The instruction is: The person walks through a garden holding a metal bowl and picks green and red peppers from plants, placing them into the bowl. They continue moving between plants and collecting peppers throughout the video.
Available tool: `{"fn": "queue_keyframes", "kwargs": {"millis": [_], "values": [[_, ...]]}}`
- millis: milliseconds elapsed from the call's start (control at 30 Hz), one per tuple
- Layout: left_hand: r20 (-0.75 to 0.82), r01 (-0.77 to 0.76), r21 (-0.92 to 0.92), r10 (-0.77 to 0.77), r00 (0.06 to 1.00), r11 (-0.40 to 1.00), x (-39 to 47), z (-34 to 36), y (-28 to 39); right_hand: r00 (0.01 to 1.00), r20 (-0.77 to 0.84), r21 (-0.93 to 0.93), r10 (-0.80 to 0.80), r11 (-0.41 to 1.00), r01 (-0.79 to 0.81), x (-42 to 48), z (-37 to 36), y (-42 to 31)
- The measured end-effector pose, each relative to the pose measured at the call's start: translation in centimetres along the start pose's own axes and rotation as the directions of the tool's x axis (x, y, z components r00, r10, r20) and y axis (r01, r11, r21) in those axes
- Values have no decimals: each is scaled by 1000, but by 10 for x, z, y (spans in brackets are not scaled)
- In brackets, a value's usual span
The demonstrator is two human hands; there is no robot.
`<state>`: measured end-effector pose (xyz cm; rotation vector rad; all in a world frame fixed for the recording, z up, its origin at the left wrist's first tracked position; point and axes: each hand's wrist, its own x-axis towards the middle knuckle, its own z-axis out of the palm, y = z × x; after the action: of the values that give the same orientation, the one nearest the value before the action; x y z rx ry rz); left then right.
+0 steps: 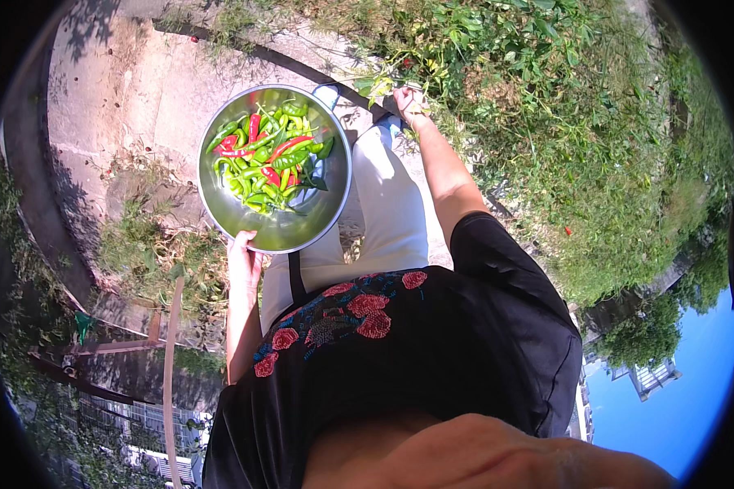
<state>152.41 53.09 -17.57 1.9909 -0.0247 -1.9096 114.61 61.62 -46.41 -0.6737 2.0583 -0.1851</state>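
Observation:
My left hand [244, 252] grips the near rim of a round stainless steel bowl [269, 235], its thumb over the edge. In the bowl lies a heap of green and red chili peppers [269, 153] with some dark green leaves among them. To the right of the bowl, my right hand [411, 102] reaches out at the edge of the plants, with its fingers bent around a leafy stem with yellow-green leaves [379, 87]. Part of that stem is hidden by the fingers. A red pepper [408, 63] shows among the foliage just beyond this hand.
Leafy green plants [526, 36] and feathery weeds [587, 202] cover the ground at the right. Sunlit concrete paving [140, 85] lies at the left, with a dark curved edging strip [281, 60] crossing beyond the bowl. A pale pole [171, 367] stands at the lower left.

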Motion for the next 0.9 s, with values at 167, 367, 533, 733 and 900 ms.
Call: {"fn": "queue_keyframes", "kwargs": {"millis": [167,367,533,733,900], "values": [[-41,-14,-9,14,999,1000,-3,6,-2,991,-124,-6,-56,998,56,30,13,21],[-35,-18,-3,18,999,1000,1,7,-4,973,3,999,229,-46,8,71,20,31],[4,-9,-5,9,1000,1000,3,-8,-10,953,176,951,247,-292,-100,71,7,21],[-8,-53,-19,53,999,998,-15,18,5,926,217,892,308,-449,-60,70,-17,7],[28,-74,71,73,997,995,-32,33,15,943,239,930,234,-333,-153,75,-23,15]]}}
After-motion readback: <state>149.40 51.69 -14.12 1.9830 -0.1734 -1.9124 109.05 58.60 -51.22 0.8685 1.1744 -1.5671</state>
